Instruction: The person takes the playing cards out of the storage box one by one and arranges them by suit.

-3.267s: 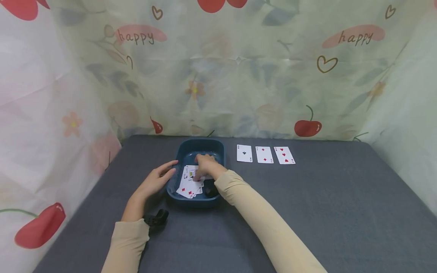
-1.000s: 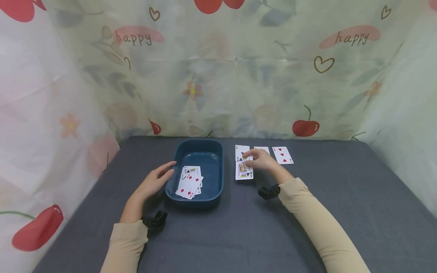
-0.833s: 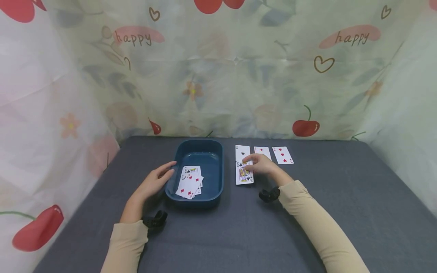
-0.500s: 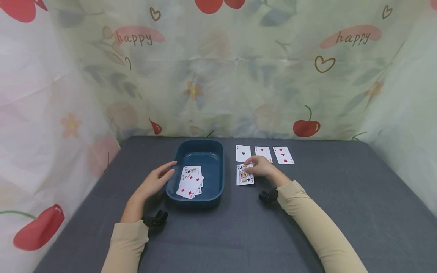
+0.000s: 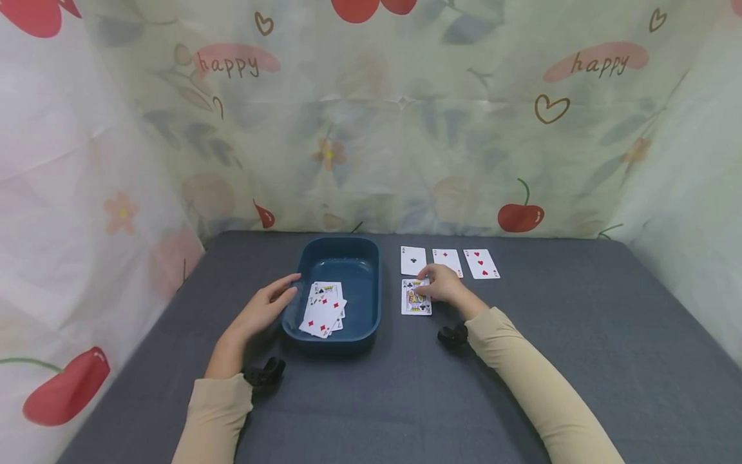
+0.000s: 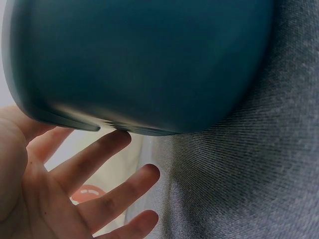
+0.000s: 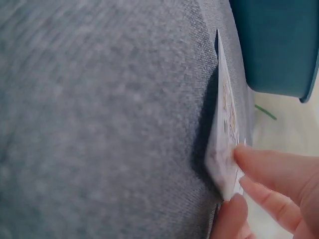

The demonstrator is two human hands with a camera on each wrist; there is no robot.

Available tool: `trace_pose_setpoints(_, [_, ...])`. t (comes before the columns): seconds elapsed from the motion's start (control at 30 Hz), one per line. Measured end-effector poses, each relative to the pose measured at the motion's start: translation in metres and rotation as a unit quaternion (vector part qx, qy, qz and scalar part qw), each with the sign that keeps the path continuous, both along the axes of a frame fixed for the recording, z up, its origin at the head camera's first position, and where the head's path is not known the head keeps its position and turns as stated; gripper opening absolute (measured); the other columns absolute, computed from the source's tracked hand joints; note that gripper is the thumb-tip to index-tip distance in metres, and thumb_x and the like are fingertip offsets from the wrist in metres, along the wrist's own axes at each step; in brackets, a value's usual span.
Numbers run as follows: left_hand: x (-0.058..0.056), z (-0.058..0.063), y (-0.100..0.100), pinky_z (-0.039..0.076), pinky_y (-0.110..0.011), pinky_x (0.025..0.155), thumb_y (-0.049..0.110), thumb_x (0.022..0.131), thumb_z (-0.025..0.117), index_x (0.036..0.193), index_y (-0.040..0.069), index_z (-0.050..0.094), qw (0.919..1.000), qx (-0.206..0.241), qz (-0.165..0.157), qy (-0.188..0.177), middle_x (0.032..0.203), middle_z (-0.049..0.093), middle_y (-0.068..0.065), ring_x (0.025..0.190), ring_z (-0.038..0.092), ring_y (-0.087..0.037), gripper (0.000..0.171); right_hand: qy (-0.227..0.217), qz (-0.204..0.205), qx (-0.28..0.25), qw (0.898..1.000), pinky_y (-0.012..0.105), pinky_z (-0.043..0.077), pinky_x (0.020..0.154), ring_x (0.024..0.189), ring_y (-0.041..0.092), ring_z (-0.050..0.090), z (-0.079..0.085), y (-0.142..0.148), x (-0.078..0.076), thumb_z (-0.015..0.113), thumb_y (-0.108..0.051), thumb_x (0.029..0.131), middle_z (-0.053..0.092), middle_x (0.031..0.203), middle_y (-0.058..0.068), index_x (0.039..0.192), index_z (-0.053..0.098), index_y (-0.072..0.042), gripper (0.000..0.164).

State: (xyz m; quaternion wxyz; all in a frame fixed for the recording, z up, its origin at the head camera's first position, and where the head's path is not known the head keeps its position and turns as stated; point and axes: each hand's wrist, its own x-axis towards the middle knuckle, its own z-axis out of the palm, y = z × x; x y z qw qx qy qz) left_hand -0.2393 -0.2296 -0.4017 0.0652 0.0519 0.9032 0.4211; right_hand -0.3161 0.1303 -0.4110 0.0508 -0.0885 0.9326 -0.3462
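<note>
In the head view, my right hand [image 5: 445, 285] pinches a king of clubs playing card [image 5: 415, 308], face up, just below the ace of clubs [image 5: 413, 256]. The right wrist view shows the thumb on the card's face and fingertips by its edge, the card [image 7: 222, 129] slightly tilted with a shadow under it. My left hand [image 5: 261, 310] is at the left side of a dark blue plastic bin [image 5: 362, 293], thumb and index near the rim. In the left wrist view its fingers are spread, one touching the bin wall [image 6: 149, 69]. Several cards lie overlapped inside, a diamonds card [image 5: 319, 316] on top.
A two of diamonds [image 5: 445, 258] and a three of hearts [image 5: 480, 261] continue the row right of the ace. All lie on a dark grey tablecloth [image 5: 568, 335]. A printed curtain [image 5: 400, 161] hangs along the table's back edge.
The right hand has left the bin with the king of clubs, brought it over the ace, then drawn it slightly toward me, uncovering the ace. The left hand stays at the bin.
</note>
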Motion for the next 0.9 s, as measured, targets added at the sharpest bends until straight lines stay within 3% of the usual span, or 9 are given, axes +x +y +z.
trace_pose_setpoints(0.23, [0.0,0.0,0.001,0.033,-0.057,0.107,0.041,0.098,0.041,0.146,0.021,0.032,1.0,0.001,-0.004,0.002,0.151,0.032,-0.017,0.134,0.037,-0.039,0.052,0.031,0.004,0.03,0.999,0.024,0.037,0.056,0.063,0.017,0.05,0.005,-0.004,0.001,0.072,-0.013,0.077,0.052,0.073,0.007,0.102,0.063,0.001,0.031])
trace_pose_setpoints(0.47, [0.0,0.001,0.0,0.033,-0.056,0.107,0.041,0.098,0.041,0.146,0.021,0.032,1.0,0.0,-0.001,0.001,0.151,0.032,-0.017,0.134,0.037,-0.038,0.052,0.01,0.067,-0.028,0.997,0.024,0.048,0.06,0.075,0.025,0.061,0.032,-0.022,0.006,0.064,-0.017,0.085,0.064,0.098,0.022,0.108,0.062,0.001,0.029])
trace_pose_setpoints(0.63, [0.0,0.001,0.0,0.033,-0.056,0.107,0.041,0.099,0.041,0.145,0.02,0.033,1.0,0.0,-0.004,0.005,0.15,0.032,-0.018,0.134,0.037,-0.038,0.052,0.019,0.114,-0.052,0.992,0.023,0.047,0.062,0.075,0.02,0.061,0.05,-0.044,0.011,0.06,-0.018,0.089,0.064,0.1,0.018,0.109,0.063,-0.001,0.026])
trace_pose_setpoints(0.9, [-0.001,-0.001,0.0,0.034,-0.057,0.106,0.041,0.098,0.041,0.145,0.021,0.033,1.0,0.001,-0.003,0.005,0.149,0.034,-0.018,0.133,0.039,-0.039,0.051,0.012,0.156,-0.062,0.986,0.022,0.046,0.062,0.072,0.015,0.059,0.075,-0.088,0.015,0.061,-0.02,0.09,0.062,0.082,0.004,0.11,0.064,-0.005,0.026])
